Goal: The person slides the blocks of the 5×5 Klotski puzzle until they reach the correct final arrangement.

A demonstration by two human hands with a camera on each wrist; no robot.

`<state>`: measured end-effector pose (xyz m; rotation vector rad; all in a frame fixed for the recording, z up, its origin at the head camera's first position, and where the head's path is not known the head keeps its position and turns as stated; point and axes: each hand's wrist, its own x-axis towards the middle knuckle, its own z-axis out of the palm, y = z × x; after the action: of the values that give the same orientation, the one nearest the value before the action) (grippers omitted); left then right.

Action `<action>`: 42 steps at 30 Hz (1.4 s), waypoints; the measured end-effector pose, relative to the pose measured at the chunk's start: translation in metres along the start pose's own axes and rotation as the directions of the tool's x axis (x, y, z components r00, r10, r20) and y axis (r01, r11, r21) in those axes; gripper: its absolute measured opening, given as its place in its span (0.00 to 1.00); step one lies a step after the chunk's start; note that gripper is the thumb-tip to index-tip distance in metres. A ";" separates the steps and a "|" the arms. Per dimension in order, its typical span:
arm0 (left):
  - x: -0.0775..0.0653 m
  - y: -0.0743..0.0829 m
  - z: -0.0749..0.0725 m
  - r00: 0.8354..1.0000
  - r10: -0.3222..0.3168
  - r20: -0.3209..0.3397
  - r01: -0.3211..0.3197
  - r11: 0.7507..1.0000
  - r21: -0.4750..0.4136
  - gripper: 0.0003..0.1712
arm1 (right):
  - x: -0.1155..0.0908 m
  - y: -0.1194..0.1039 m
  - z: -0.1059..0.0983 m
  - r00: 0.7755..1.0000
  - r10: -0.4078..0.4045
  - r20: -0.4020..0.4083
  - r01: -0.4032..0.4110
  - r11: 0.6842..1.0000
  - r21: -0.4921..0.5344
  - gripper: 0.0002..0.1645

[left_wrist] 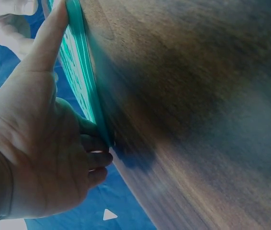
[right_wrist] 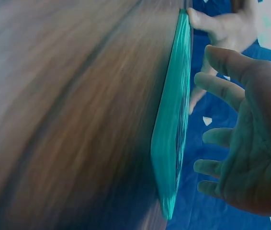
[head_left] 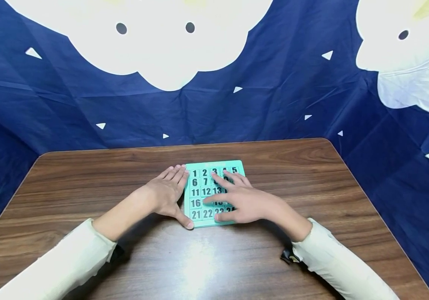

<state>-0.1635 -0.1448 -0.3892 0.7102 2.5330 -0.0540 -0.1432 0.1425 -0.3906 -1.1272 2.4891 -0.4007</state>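
A teal number slide puzzle (head_left: 201, 192) lies flat on the wooden table, its tiles showing black numbers in rows, from 1 at the top left to the twenties along the bottom. Along its left edge rests my left hand (head_left: 167, 195), fingers straight at the upper part and thumb on the lower left corner. My right hand (head_left: 246, 202) spreads its fingers over the right part, hiding several tiles. In the right wrist view those fingers (right_wrist: 219, 89) stand apart from the puzzle's face. The left wrist view shows the puzzle's teal side (left_wrist: 88, 76) against my left hand.
The brown wooden table (head_left: 87, 179) reaches back to a dark blue curtain (head_left: 282, 104) with white clouds and small triangles. The curtain also hangs on both sides. A bright light reflection (head_left: 197, 262) shows on the table in front of the puzzle.
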 end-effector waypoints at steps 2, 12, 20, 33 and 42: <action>0.000 -0.001 0.000 1.000 0.000 0.003 0.000 1.000 -0.001 0.96 | 0.008 -0.005 0.002 1.000 -0.015 0.020 0.015 1.000 -0.004 0.34; -0.001 0.000 -0.001 1.000 -0.003 0.006 0.003 1.000 -0.012 0.96 | 0.007 -0.004 -0.002 0.998 0.034 0.061 -0.033 0.999 -0.011 0.31; 0.000 0.001 0.000 1.000 0.000 0.007 0.000 1.000 -0.006 0.96 | 0.010 0.001 -0.010 0.999 0.034 0.041 -0.035 0.999 0.012 0.32; 0.002 -0.003 0.003 1.000 -0.009 0.012 0.009 1.000 -0.011 0.96 | 0.023 -0.007 -0.001 0.996 0.020 0.088 -0.018 1.000 -0.015 0.35; 0.000 -0.001 0.002 1.000 0.006 -0.016 -0.006 1.000 -0.019 0.96 | 0.017 0.005 -0.011 0.997 0.078 0.016 -0.078 0.997 -0.028 0.35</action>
<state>-0.1627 -0.1464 -0.3910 0.7133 2.5429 -0.0228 -0.1622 0.1342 -0.3865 -1.0354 2.5223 -0.3343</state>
